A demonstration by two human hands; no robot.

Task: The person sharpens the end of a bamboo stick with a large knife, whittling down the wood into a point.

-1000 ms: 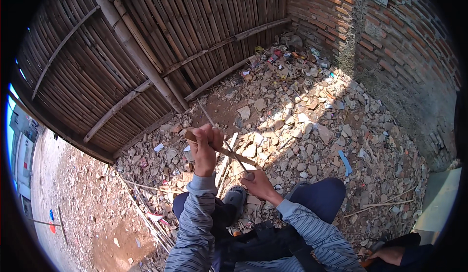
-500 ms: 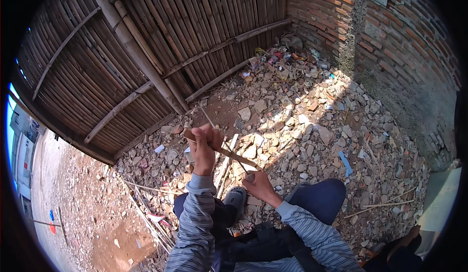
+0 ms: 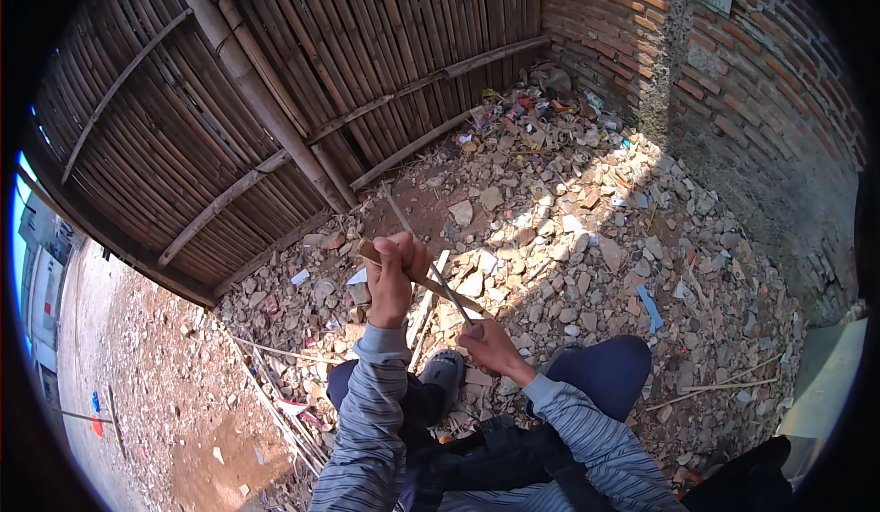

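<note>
My left hand (image 3: 392,278) is closed round a flat bamboo strip (image 3: 436,288), held slantwise above the rubble. One short end pokes out past my thumb, and the longer part points down to the right. In my right hand (image 3: 497,349) is the handle of a long knife, with fingers wrapped round it. Its narrow grey blade (image 3: 401,213), seen almost edge-on, runs up and to the left past my left knuckles. Blade and strip cross between my hands; whether they touch I cannot tell. My left fingers hide the middle of the strip.
Broken stones and litter (image 3: 587,283) cover the ground round my shoe (image 3: 444,376). A bamboo fence (image 3: 385,54) stands ahead and left, a brick wall (image 3: 733,99) to the right. Thin sticks (image 3: 729,385) lie at right, longer ones (image 3: 275,407) at left. Dark cloth (image 3: 747,480) shows lower right.
The knife blade has shifted slightly up and to the right, and more of it shows across the strip. My left hand has turned a little. A bare limb at lower right has left view.
</note>
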